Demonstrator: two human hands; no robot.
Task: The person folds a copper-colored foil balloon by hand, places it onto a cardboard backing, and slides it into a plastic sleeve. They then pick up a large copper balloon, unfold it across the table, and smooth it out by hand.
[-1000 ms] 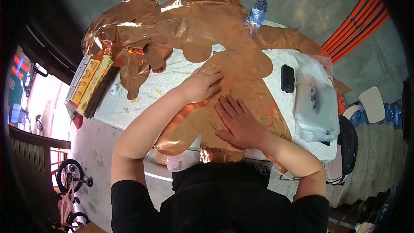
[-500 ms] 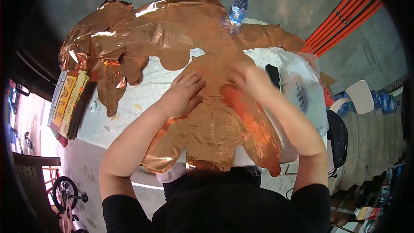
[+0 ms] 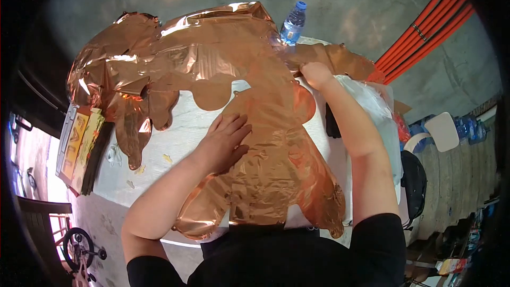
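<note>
A large, flat copper-coloured foil balloon (image 3: 260, 143) with rounded lobes spreads across the table and hangs over its near edge. My left hand (image 3: 226, 141) lies on the foil left of the middle, fingers stretched out and pressing down. Farther out on the right, my right hand (image 3: 317, 75) is closed at the edge of a foil lobe (image 3: 340, 59), its fingertips partly hidden. Beyond it, a water bottle with a blue cap (image 3: 294, 24) stands at the far side of the table, touching or close beside the foil.
Clear plastic bags (image 3: 374, 106) and a dark object (image 3: 332, 122) lie on the right of the white table (image 3: 180, 122). Stacked packets (image 3: 79, 151) stand at its left edge. Red poles (image 3: 425, 29) lean at the far right. A black bag (image 3: 413, 186) hangs or rests beside the table.
My right hand has moved from the middle of the balloon outward to the far right lobe. My left hand stays on the foil. A rounded lobe now shows at the balloon's right side.
</note>
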